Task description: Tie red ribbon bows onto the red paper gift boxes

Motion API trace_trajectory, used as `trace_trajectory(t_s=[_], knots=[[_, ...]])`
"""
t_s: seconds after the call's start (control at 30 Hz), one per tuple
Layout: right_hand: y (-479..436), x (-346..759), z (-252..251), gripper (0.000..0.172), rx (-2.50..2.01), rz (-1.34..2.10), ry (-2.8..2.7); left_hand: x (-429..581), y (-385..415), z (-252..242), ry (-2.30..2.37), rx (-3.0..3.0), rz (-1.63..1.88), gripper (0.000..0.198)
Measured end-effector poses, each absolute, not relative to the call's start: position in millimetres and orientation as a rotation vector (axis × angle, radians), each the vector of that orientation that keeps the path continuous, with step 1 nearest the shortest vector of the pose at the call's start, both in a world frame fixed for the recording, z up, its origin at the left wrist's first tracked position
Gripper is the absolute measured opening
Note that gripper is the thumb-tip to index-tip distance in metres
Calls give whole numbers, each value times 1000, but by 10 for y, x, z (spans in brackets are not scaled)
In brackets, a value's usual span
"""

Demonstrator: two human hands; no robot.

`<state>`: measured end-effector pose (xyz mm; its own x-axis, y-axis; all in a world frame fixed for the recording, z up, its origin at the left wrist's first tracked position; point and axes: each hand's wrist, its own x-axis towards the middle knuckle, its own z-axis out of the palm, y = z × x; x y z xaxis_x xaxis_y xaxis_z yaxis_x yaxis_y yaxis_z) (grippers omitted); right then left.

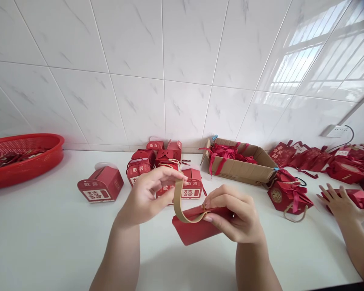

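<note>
Fingers of the left hand, centre of the frame, are closed on the upper end of a tan strap. Fingers and thumb of the right hand, right of centre, pinch the top edge of a red box together with the strap's lower end. The strap hangs in a curve between the two grips. The red box is held tilted in the lower centre of the frame.

Step in hand (judged): working the strap at the top edge of the box. Whether the lower end is fastened cannot be told; the right fingers cover the joint. The next move appears to call for a firm right-hand pinch on the box and a left-hand grip that keeps the strap untwisted. Caution: squeezing may crease the box.

Surrounding items: a group of red boxes stands beyond the hands, centre of the frame; a single lettered box is at left of centre. A carton of red ribbons lies right of centre. A red basket occupies the left edge. At the right edge, a co-worker's hand is spread over another box
</note>
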<state>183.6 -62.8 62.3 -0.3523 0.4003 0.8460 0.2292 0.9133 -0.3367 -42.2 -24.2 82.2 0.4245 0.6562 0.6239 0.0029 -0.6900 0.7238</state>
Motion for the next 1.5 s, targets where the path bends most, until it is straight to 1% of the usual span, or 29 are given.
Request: trace_trajectory(t_s=[0.07, 0.13, 0.23, 0.4, 0.5, 0.7, 0.9, 1.27, 1.37, 1.5], knots=[[-630, 1814, 616, 13, -472, 193, -1971, -355, -228, 819, 633, 2151, 1262, 22], [-627, 1797, 607, 12, -497, 188, -1993, -299, -212, 822, 707, 2207, 1292, 16], [-614, 1782, 594, 11, -541, 176, -2013, -266, -212, 835, 759, 2093, 1298, 12], [-596, 1777, 588, 12, -575, 171, -2010, -299, -304, 875, 699, 1913, 1020, 12], [-602, 1777, 589, 12, -570, 171, -2009, -300, -357, 895, 677, 1915, 959, 12], [-617, 1781, 597, 12, -581, 169, -2009, -261, -377, 894, 683, 1975, 943, 12], [-636, 1792, 604, 11, -605, 166, -2006, -264, -409, 902, 638, 1960, 918, 17], [-663, 1801, 616, 9, -607, 157, -1982, -257, -421, 893, 589, 2041, 963, 14], [-658, 1809, 611, 10, -608, 151, -1978, -245, -450, 920, 595, 2048, 954, 16], [-652, 1821, 612, 11, -612, 152, -1980, -229, -477, 914, 646, 2046, 926, 12]])
